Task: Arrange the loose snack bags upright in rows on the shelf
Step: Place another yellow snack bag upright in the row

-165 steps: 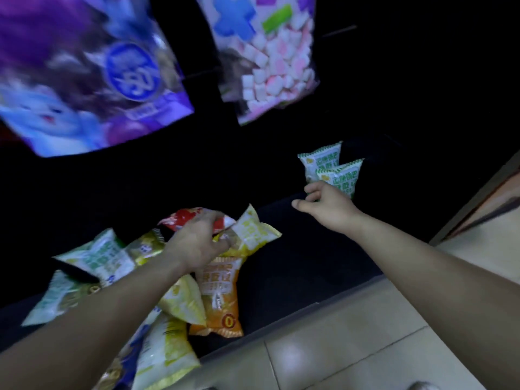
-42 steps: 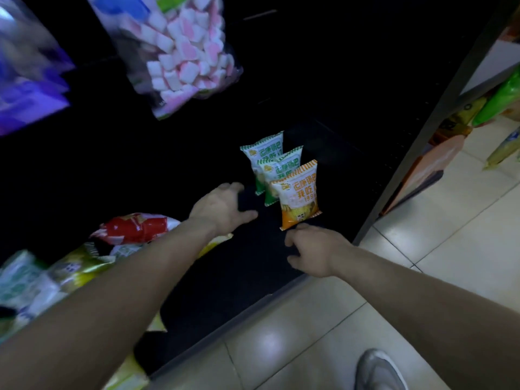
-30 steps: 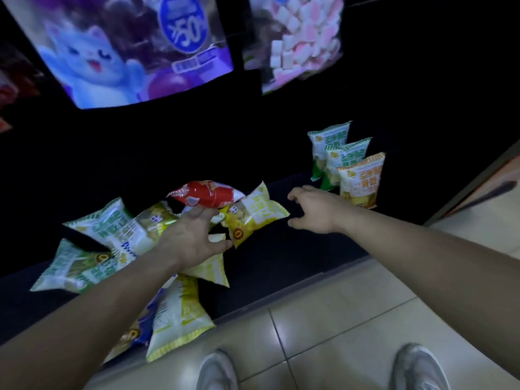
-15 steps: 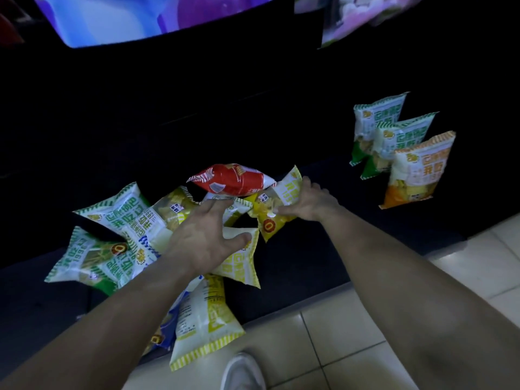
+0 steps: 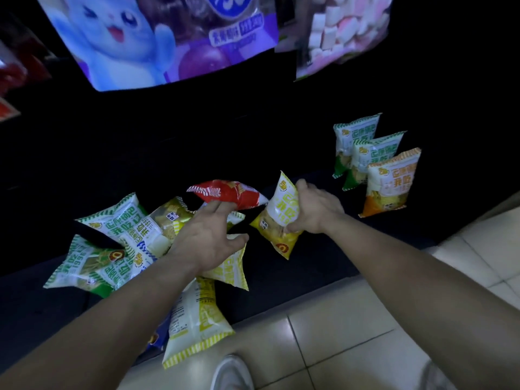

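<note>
A loose heap of snack bags lies on the dark bottom shelf [image 5: 315,257] at left: green bags [image 5: 92,266], yellow bags [image 5: 197,325] and a red bag [image 5: 230,194]. My right hand [image 5: 315,211] is shut on a yellow bag [image 5: 281,218], tilted and lifted off the heap's right edge. My left hand [image 5: 208,240] hovers over the heap with fingers spread, fingertips touching the red bag. At the right stand three upright bags in a row: two green [image 5: 356,142], [image 5: 371,159] and one orange [image 5: 391,184] in front.
Large hanging bags fill the top: a purple one with a cartoon animal [image 5: 157,38] and a clear marshmallow bag [image 5: 343,29]. Pale floor tiles [image 5: 351,333] run along the shelf front. One yellow bag overhangs the shelf edge. A shoe [image 5: 230,372] shows at the bottom.
My right hand has closed around the yellow bag and raised it from the heap. My left hand slid forward until its fingers reached the red bag.
</note>
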